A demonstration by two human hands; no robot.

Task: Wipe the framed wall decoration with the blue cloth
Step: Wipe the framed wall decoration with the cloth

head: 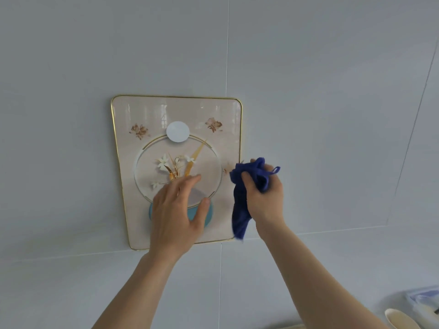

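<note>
Nearest, at five o'clock, a pale bowl (pixel 401 319). Farther, left hand (pixel 177 210) lies spread flat on the framed wall decoration (pixel 177 115); at its three o'clock, right hand (pixel 266 198) grips the bunched blue cloth (pixel 241 210).

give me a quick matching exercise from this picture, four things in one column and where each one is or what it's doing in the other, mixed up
Things
1. left hand
2. right hand
3. blue cloth
4. white round disc

Places or states
A. bunched in a fist, one end hanging down
B. open, fingers spread over the lower middle of the framed wall decoration
C. on the upper middle of the decoration, above the ring
D. closed, at the decoration's right edge

Pairs: 1-B, 2-D, 3-A, 4-C
</note>
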